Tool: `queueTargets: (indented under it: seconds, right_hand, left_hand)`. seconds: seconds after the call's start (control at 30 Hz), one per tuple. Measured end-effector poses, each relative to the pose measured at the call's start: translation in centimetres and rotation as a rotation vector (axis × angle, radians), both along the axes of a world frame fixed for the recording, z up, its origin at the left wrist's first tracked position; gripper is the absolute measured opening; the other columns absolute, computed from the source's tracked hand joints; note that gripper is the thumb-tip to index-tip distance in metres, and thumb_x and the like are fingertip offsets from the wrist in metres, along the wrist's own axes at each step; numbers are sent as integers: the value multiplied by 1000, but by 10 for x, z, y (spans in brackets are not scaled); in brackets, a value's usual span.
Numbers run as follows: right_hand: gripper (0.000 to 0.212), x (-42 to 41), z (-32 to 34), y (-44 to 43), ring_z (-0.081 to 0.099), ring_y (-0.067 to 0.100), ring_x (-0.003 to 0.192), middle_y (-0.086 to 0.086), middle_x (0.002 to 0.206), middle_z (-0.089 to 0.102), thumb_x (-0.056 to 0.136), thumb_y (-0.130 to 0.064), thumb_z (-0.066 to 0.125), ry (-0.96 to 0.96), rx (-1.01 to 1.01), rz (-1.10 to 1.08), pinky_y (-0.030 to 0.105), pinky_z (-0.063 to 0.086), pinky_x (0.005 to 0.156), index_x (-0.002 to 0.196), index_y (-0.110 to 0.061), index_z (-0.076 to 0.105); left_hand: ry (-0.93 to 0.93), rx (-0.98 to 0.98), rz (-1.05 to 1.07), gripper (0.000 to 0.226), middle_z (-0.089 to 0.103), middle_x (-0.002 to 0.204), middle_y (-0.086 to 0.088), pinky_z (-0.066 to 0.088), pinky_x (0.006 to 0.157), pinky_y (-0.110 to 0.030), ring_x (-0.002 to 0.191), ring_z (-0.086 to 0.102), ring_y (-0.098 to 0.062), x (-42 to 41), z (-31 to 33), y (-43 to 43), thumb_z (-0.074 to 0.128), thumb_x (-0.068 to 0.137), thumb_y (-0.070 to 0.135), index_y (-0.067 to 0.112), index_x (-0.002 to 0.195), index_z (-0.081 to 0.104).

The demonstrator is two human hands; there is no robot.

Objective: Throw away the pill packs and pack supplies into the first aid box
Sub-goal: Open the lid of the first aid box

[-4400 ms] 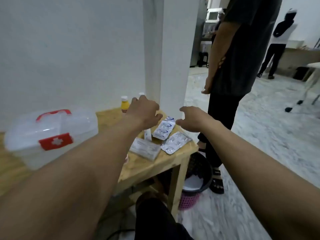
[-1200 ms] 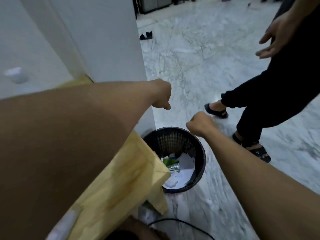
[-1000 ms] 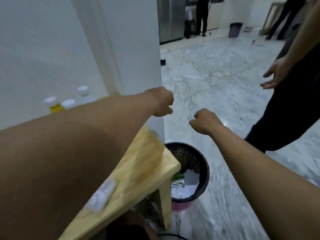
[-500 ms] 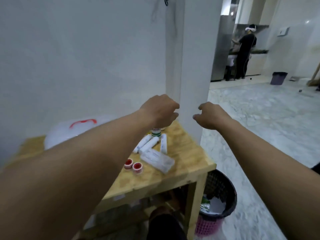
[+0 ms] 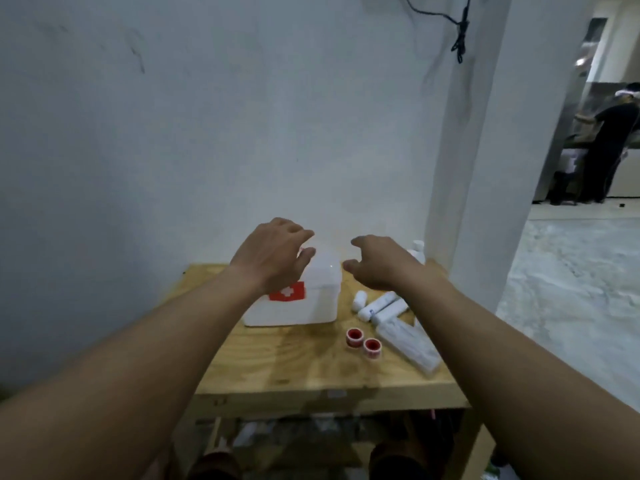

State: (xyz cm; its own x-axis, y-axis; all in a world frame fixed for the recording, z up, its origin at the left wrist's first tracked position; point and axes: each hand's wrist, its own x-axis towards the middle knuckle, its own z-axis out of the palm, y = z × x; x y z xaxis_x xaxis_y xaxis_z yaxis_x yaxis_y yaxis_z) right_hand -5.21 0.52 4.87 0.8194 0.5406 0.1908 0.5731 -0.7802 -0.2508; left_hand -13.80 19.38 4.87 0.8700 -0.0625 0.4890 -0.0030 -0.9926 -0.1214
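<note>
A white first aid box point(image 5: 311, 299) with a red cross label stands shut at the middle of the wooden table point(image 5: 298, 368). My left hand point(image 5: 273, 258) hovers over its lid with fingers spread and holds nothing. My right hand point(image 5: 377, 265) is open just right of the box, above several white bandage rolls point(image 5: 379, 306). Two small red-cored tape rolls point(image 5: 362, 339) lie in front of them, beside a flat clear plastic pack point(image 5: 408, 341). No pill packs show on the table.
White bottles point(image 5: 417, 249) stand at the table's back right corner against a white pillar point(image 5: 485, 150). A wall runs behind the table. Another person point(image 5: 606, 140) stands far off at the right. Marble floor lies right of the table.
My view swung from the bin on the floor back left onto the table. Both hands went from closed fists by the bin to open, and now reach toward the first aid box.
</note>
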Motion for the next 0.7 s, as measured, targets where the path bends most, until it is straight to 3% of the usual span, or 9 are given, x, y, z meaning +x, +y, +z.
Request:
queueTargets:
  seconds: [0.13,0.3,0.4,0.53,0.7]
  right_hand:
    - [59,-9,-12,31,40,25,140,7,154,43,99,-38,52,-8,-54,117,39,37,110,151,-14,39]
    - [58,-16,-29,54,35,25,144,7,157,38,100,-35,49,-90,-84,210,39,33,114,153,-17,36]
    - [54,-19,-35,57,40,27,140,10,153,43,101,-30,45,-145,-84,256,40,38,110,152,-16,36]
    - [53,-24,-43,55,42,30,136,12,150,44,101,-28,44,-239,-99,297,41,38,108,150,-11,36]
    - [72,-24,-60,60,40,36,137,21,150,41,97,-42,50,-439,-219,351,45,33,115,152,-3,26]
  left_hand:
    - [17,-122,112,54,52,147,-5,36,108,-42,138,40,-24,-15,-24,29,30,102,51,23,145,48]
    - [151,-286,199,62,17,165,-7,16,121,-43,151,15,-28,-32,-57,51,23,101,58,34,157,19]
    - [218,-346,182,66,7,167,-3,11,122,-42,153,5,-26,-33,-69,60,31,99,57,38,158,8]
    - [201,-327,176,92,9,166,1,24,118,-42,152,11,-27,-31,-76,69,64,79,45,45,155,11]
    - [128,-349,134,103,17,165,1,40,109,-40,147,28,-27,-29,-84,75,75,67,34,44,152,19]
